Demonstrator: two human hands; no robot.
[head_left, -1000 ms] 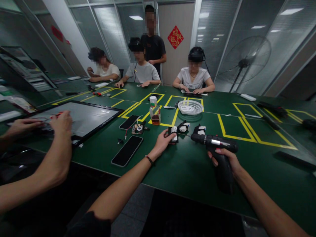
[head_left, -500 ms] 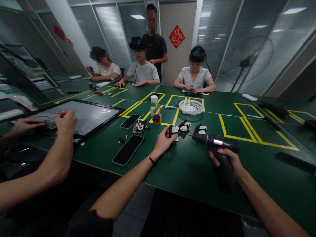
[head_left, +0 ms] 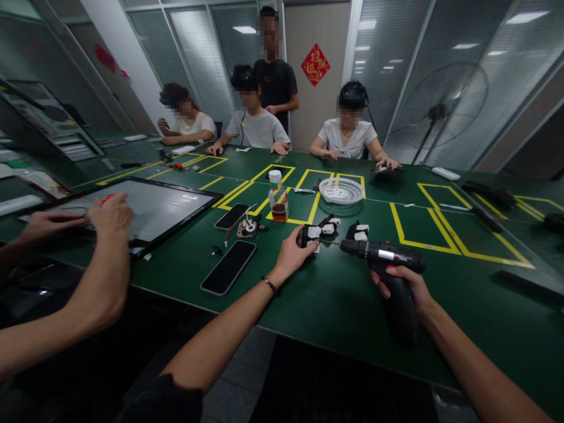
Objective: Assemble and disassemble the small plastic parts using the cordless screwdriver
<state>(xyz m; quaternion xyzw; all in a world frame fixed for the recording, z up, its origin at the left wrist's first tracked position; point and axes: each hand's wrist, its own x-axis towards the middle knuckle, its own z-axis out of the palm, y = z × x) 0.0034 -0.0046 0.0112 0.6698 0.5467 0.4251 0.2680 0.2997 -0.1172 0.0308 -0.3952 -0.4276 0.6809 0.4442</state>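
Light is dim, glass panels show glare, edges stretch

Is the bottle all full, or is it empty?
Neither: the bottle is partly full. Reddish-brown liquid shows in its lower part, with none visible above.

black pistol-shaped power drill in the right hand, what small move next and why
Probably check that the thin metal bit meets the small black-and-white part squarely: the right hand aims the black pistol-shaped power drill at it, the left hand holds that part, and whether the tip touches is unclear.
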